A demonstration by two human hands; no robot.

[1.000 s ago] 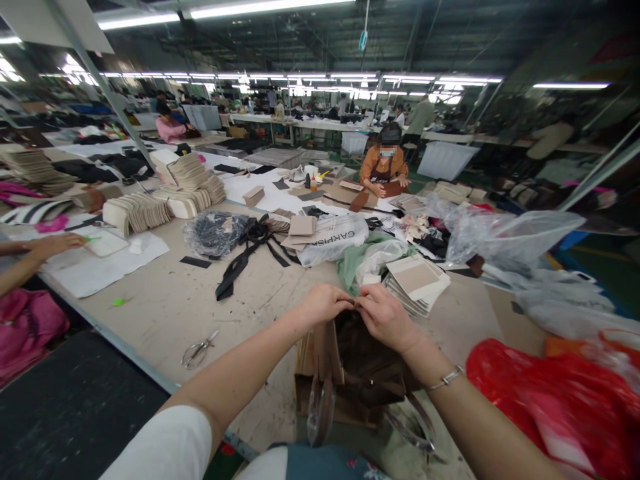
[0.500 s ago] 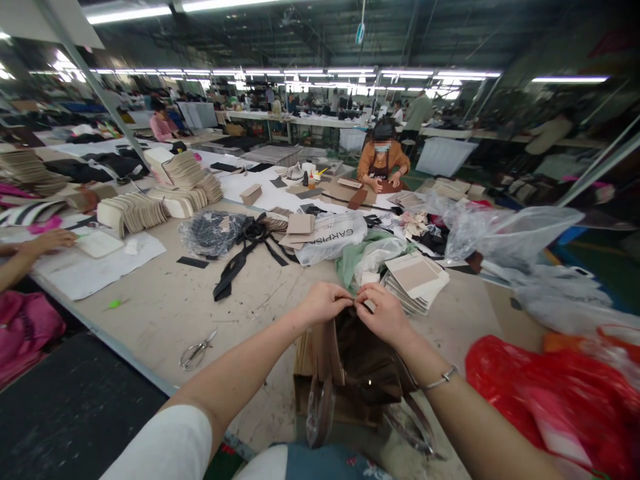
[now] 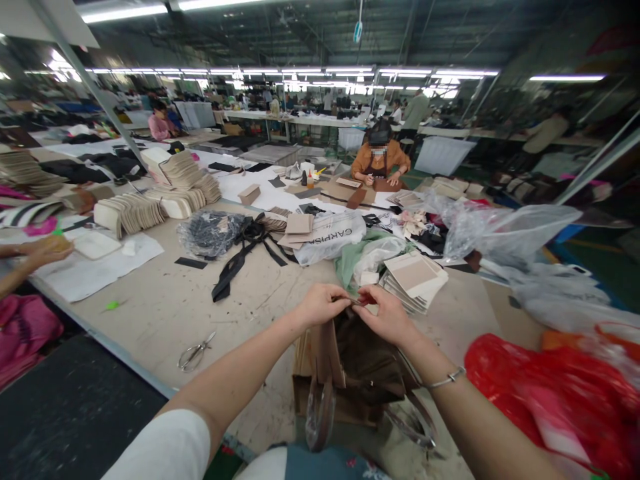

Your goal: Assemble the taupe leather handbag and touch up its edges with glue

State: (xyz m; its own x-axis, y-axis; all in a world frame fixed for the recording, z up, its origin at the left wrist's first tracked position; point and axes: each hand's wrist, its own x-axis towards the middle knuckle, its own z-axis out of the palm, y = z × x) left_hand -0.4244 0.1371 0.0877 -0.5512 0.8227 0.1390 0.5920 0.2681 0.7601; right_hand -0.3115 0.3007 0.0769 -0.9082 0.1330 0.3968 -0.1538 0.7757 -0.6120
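A brown handbag (image 3: pixel 370 363) stands open at the table's near edge, its dark lining facing up. Two handles hang toward me; the left handle (image 3: pixel 321 410) has clear plastic wrap around it. At the bag's far rim, my left hand (image 3: pixel 324 305) pinches the edge between thumb and fingers. Close beside it, my right hand (image 3: pixel 383 312) grips the same rim with thumb and forefinger, a bracelet on its wrist. Whatever small part lies between the fingertips is too small to make out.
Metal scissors (image 3: pixel 197 352) lie to the left. Beyond my hands are a stack of beige panels (image 3: pixel 413 277), a white printed bag (image 3: pixel 333 239) and black straps (image 3: pixel 240 257). Red plastic bags (image 3: pixel 545 400) sit at the right. A co-worker's hands (image 3: pixel 47 252) are at the left, another person (image 3: pixel 381 160) sits opposite.
My hands stay at the bag's rim, with the right fingers shifting slightly. The co-worker's hands at the left have moved back and now hold something yellowish.
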